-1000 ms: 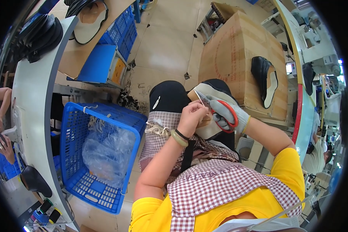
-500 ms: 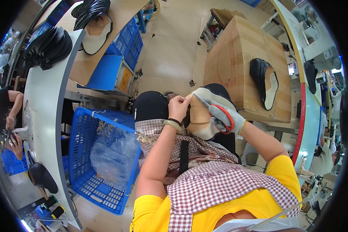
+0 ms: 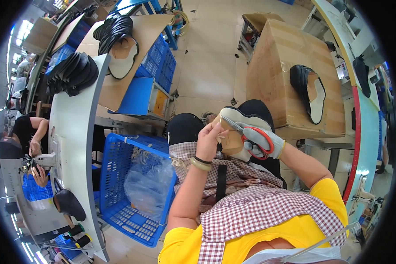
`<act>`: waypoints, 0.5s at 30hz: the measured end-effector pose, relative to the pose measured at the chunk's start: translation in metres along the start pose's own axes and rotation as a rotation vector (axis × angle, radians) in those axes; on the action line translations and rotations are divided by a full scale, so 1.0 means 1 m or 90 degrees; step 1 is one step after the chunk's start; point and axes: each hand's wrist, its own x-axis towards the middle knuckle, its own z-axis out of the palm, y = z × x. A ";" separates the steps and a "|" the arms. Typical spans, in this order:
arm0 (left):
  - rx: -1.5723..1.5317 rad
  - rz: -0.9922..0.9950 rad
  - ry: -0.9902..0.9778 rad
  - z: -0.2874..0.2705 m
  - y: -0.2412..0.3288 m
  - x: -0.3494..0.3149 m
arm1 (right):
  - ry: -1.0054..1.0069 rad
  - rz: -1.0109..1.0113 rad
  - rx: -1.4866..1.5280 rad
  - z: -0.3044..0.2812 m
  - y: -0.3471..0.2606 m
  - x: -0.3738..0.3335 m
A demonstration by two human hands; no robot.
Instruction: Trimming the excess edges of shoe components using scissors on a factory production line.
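Note:
A shoe upper (image 3: pixel 232 144) with tan and cream lining lies across my lap, its lined side facing up. My bare left hand (image 3: pixel 210 140) is closed in a pinch at its left edge; the fingertips cover what exactly they grip there. Wearing a pale grey work glove, my right hand (image 3: pixel 268 146) is wrapped around scissors (image 3: pixel 269 135) with red handles. Their blades point up and left over the lining, close to the upper's far edge. Whether the blades are parted is too small to tell.
At my left stands a blue plastic crate (image 3: pixel 134 228) holding clear plastic bags. Beyond it, a white table (image 3: pixel 72 127) carries stacked black shoe pieces (image 3: pixel 73 73). Another upper (image 3: pixel 310 94) rests on a large cardboard box (image 3: pixel 273 75) at right. A co-worker's hands (image 3: pixel 37 163) are at a sewing machine, far left.
The whole view has swung leftward. My left hand has drawn slightly back toward me along the upper's edge, its fingers more curled. The upper is tilted differently; my right hand keeps the scissors.

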 end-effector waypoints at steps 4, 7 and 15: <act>-0.097 0.188 0.000 0.011 0.003 -0.020 | -0.066 -0.054 0.074 0.021 -0.003 -0.004; -0.139 0.266 0.032 0.024 0.008 -0.031 | -0.115 -0.099 0.078 0.041 -0.009 -0.009; -0.221 0.282 0.005 0.032 -0.015 -0.041 | -0.210 -0.117 0.212 0.038 0.012 -0.004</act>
